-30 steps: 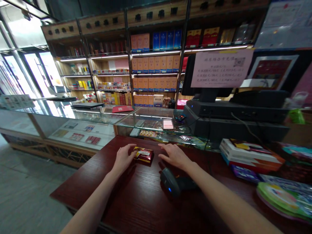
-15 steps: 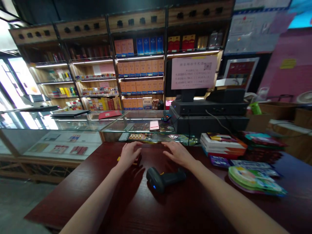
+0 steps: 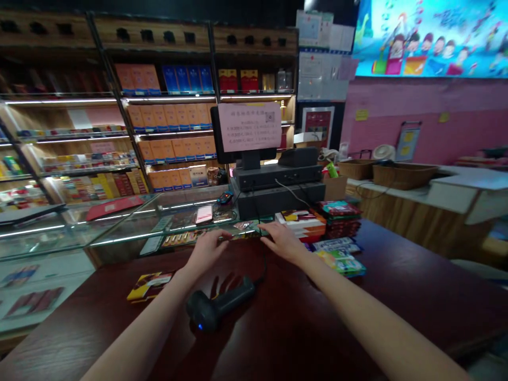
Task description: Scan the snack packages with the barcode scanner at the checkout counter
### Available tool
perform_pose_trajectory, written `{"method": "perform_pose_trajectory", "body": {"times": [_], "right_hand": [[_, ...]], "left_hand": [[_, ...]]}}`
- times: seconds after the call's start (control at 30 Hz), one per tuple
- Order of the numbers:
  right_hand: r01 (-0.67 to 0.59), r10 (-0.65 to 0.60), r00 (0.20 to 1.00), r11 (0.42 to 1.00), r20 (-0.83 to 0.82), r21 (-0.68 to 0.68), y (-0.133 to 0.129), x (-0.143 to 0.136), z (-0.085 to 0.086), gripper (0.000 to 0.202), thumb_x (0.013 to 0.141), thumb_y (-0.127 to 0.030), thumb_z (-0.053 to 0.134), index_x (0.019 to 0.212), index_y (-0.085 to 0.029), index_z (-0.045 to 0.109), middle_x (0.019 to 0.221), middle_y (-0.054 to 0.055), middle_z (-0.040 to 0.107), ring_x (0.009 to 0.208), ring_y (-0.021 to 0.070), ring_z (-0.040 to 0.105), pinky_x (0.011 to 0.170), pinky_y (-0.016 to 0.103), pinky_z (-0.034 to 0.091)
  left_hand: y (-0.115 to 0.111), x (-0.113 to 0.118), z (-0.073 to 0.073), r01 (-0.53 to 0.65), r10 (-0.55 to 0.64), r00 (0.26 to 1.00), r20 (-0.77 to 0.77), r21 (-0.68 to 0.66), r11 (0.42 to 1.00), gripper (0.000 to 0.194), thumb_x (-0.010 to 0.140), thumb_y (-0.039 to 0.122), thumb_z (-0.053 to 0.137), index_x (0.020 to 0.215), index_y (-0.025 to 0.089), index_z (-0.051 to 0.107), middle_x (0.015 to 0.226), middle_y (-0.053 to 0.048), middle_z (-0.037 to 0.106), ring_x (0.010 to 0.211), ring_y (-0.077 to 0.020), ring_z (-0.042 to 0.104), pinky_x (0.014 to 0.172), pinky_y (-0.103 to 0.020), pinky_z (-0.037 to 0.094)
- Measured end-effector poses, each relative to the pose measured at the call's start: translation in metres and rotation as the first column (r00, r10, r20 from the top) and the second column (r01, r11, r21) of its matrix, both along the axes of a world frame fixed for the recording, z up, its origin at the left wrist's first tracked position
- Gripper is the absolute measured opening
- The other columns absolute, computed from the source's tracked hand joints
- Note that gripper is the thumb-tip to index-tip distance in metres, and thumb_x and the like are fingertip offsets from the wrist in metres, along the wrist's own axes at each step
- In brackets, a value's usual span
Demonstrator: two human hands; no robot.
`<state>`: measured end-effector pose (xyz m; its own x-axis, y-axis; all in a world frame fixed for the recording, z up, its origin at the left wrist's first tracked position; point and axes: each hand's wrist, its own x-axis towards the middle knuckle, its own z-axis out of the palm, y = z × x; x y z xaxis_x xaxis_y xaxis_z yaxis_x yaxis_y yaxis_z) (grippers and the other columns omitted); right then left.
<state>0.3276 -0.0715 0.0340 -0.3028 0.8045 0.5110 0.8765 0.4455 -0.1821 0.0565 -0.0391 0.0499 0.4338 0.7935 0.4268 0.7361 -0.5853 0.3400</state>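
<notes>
Both arms reach forward over a dark red wooden table [image 3: 270,328]. My left hand [image 3: 208,250] hovers above it with fingers apart and nothing held. My right hand [image 3: 282,242] is likewise raised, its thumb and fingers spread and the palm bare. Below and between them lies a black barcode scanner [image 3: 222,304] with a small blue light, its cable running back. Left of my left forearm, a yellow and brown packet [image 3: 148,286] rests flat, partly covered by the arm. White and orange boxes [image 3: 304,226] are stacked just beyond my right hand.
Right of the boxes are dark red packets [image 3: 341,211], with green and blue packets [image 3: 342,263] in front. A register screen [image 3: 246,153] with a paper notice stands behind. A glass display case [image 3: 130,227] borders the table's far left, with stocked shelves beyond. Baskets [image 3: 405,174] sit on a counter at right.
My view has swung to the right, so the scanner, shelves and register appear further left. The packet by my left arm now shows more fully. Both hands remain raised and apart.
</notes>
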Motion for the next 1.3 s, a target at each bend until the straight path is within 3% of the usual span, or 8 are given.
{"method": "perform_pose_trajectory", "body": {"times": [0.17, 0.43, 0.6, 0.77, 1.03, 1.17, 1.3], "right_hand": [[0.125, -0.125, 0.992, 0.992, -0.009, 0.023, -0.003, 0.043, 0.0, 0.041, 0.094, -0.028, 0.058, 0.135, -0.02, 0.057, 0.13, 0.012, 0.066, 0.122, 0.0272, 0.058, 0.104, 0.044, 0.043], [0.271, -0.268, 0.962, 0.959, -0.047, 0.078, -0.001, 0.102, 0.004, 0.04, 0.094, -0.026, 0.054, 0.133, -0.016, 0.058, 0.129, 0.014, 0.065, 0.122, 0.0276, 0.056, 0.105, 0.043, 0.043], [0.365, -0.362, 0.929, 0.93, -0.074, 0.037, 0.004, 0.128, 0.001, 0.047, 0.093, -0.027, 0.055, 0.138, -0.014, 0.053, 0.129, 0.015, 0.065, 0.121, 0.0289, 0.056, 0.105, 0.043, 0.043], [0.384, -0.381, 0.919, 0.923, -0.103, 0.018, 0.012, 0.142, -0.008, 0.05, 0.092, -0.027, 0.055, 0.14, -0.012, 0.05, 0.133, 0.017, 0.063, 0.125, 0.0295, 0.054, 0.108, 0.043, 0.042], [0.427, -0.425, 0.902, 0.904, -0.081, 0.018, 0.015, 0.142, -0.008, 0.054, 0.094, -0.032, 0.053, 0.142, -0.006, 0.047, 0.136, 0.02, 0.061, 0.125, 0.0322, 0.055, 0.109, 0.042, 0.041], [0.481, -0.48, 0.876, 0.877, -0.049, 0.006, 0.018, 0.138, -0.008, 0.056, 0.095, -0.036, 0.052, 0.143, -0.006, 0.046, 0.134, 0.022, 0.062, 0.124, 0.0345, 0.056, 0.104, 0.043, 0.043], [0.501, -0.501, 0.865, 0.865, -0.032, -0.006, 0.017, 0.133, -0.008, 0.057, 0.095, -0.037, 0.053, 0.142, -0.006, 0.047, 0.133, 0.022, 0.063, 0.125, 0.0358, 0.055, 0.103, 0.043, 0.043]], "left_hand": [[0.007, 0.046, 0.009, 0.065, -0.066, 0.997, -0.042, -0.017, 0.998, 0.025, 0.087, 0.025, 0.055, 0.107, 0.027, 0.07, 0.116, -0.002, 0.074, 0.113, -0.0238, 0.065, 0.106, -0.039, 0.044], [0.03, 0.115, 0.01, 0.103, -0.102, 0.991, -0.082, 0.014, 0.995, 0.034, 0.086, 0.027, 0.06, 0.12, 0.024, 0.063, 0.118, -0.006, 0.071, 0.113, -0.0254, 0.064, 0.102, -0.04, 0.046], [0.036, 0.157, 0.013, 0.131, -0.129, 0.989, -0.078, 0.012, 0.991, 0.048, 0.086, 0.033, 0.063, 0.132, 0.022, 0.056, 0.131, -0.01, 0.065, 0.123, -0.0285, 0.058, 0.105, -0.042, 0.045], [0.044, 0.192, 0.009, 0.103, -0.104, 0.988, -0.111, -0.012, 0.995, 0.065, 0.086, 0.042, 0.064, 0.144, 0.023, 0.043, 0.144, -0.013, 0.055, 0.135, -0.031, 0.047, 0.111, -0.048, 0.038], [0.056, 0.217, 0.004, 0.092, -0.105, 0.983, -0.15, -0.086, 0.992, 0.076, 0.086, 0.06, 0.057, 0.149, 0.022, 0.036, 0.144, -0.017, 0.054, 0.139, -0.036, 0.042, 0.112, -0.056, 0.032], [0.056, 0.224, 0.0, 0.071, -0.086, 0.98, -0.179, -0.086, 0.994, 0.077, 0.086, 0.061, 0.056, 0.149, 0.021, 0.036, 0.142, -0.018, 0.056, 0.136, -0.0355, 0.046, 0.111, -0.054, 0.033], [0.056, 0.226, -0.007, 0.076, -0.088, 0.984, -0.157, -0.084, 0.994, 0.075, 0.087, 0.058, 0.057, 0.149, 0.021, 0.036, 0.145, -0.017, 0.054, 0.139, -0.0344, 0.042, 0.116, -0.058, 0.025]]}}
